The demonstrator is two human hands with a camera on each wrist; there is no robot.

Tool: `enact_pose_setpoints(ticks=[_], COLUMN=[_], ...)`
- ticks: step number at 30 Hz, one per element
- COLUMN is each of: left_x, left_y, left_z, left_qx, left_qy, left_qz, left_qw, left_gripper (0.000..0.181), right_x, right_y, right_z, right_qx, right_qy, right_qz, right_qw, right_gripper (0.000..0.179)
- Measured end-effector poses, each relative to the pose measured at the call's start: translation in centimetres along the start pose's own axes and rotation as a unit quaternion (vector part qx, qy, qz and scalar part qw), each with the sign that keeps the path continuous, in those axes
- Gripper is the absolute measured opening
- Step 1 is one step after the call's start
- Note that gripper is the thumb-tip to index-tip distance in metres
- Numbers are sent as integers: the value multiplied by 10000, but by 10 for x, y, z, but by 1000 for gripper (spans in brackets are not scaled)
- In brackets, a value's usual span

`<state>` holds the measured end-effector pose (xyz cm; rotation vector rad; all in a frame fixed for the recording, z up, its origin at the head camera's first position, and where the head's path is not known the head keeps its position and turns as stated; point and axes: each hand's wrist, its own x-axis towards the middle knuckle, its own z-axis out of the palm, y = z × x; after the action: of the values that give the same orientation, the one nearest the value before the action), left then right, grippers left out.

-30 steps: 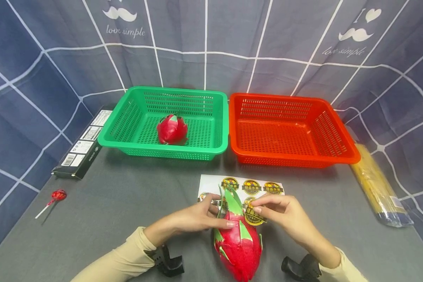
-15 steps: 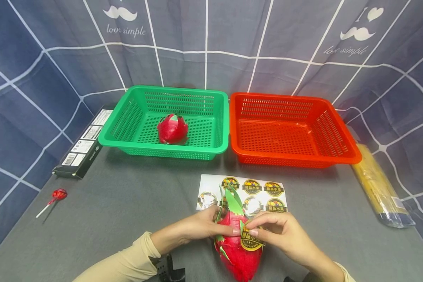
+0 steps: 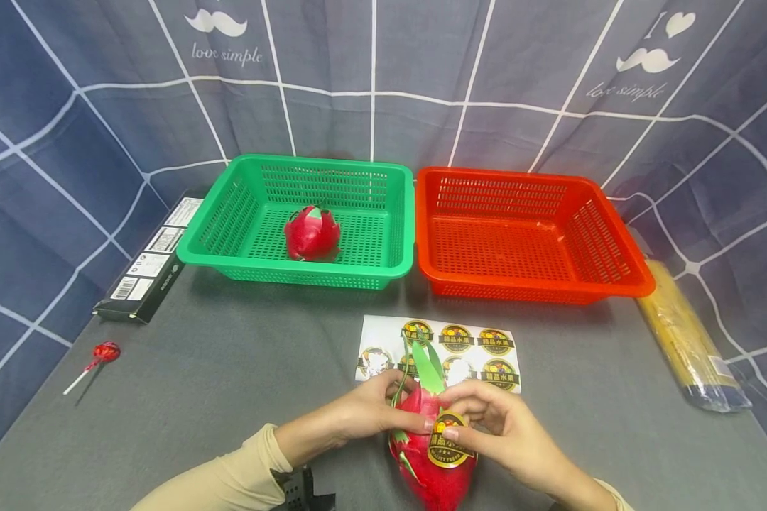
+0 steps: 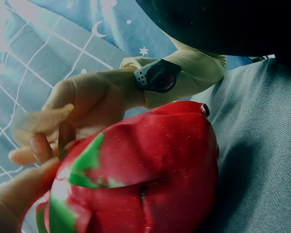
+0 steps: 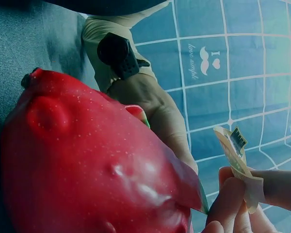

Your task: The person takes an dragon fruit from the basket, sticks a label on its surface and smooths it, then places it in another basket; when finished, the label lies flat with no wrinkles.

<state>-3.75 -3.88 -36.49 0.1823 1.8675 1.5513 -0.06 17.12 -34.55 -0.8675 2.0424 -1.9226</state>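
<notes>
A red dragon fruit (image 3: 437,486) with green leaf tips lies on the grey table at the front of the head view. My left hand (image 3: 372,410) holds its upper left side, thumb laid on the red skin. Between thumb and fingers, my right hand (image 3: 501,434) pinches a round black-and-gold sticker (image 3: 440,441) against the fruit's upper right in the head view. From the right wrist, the sticker (image 5: 234,151) looks bent and stands off the fruit (image 5: 82,160); whether any edge touches the skin I cannot tell. Behind the fruit lies a white sheet (image 3: 385,333) of similar stickers, partly covered.
At the back, a green basket (image 3: 297,271) holds another dragon fruit (image 3: 313,234). Beside it stands a red basket (image 3: 524,289). A black-and-white box (image 3: 150,266) and a red lollipop (image 3: 105,352) lie left; a yellow packet (image 3: 687,333) lies right.
The right hand has brought the sticker down and left from beside the leaf tips to the front of the fruit. Its thumb now lies over the sticker. The left hand has shifted slightly right.
</notes>
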Motion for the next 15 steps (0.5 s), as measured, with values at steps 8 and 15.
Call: enact_pose_setpoints(ticks=[8,15], left_x=[1,7], left_y=[-1,-1], left_z=[2,-6], left_qx=[-477,-955], left_qy=[-141,-64], left_qz=[232,384], left_qw=[9985,9947], left_gripper=[53,56], right_x=[0,1], right_y=[-4,-8], right_z=[3,5], right_qx=[-104,-387], right_qy=[-51,290], right_qz=[-141,-166], right_qw=[9998,9987], right_gripper=[29,28])
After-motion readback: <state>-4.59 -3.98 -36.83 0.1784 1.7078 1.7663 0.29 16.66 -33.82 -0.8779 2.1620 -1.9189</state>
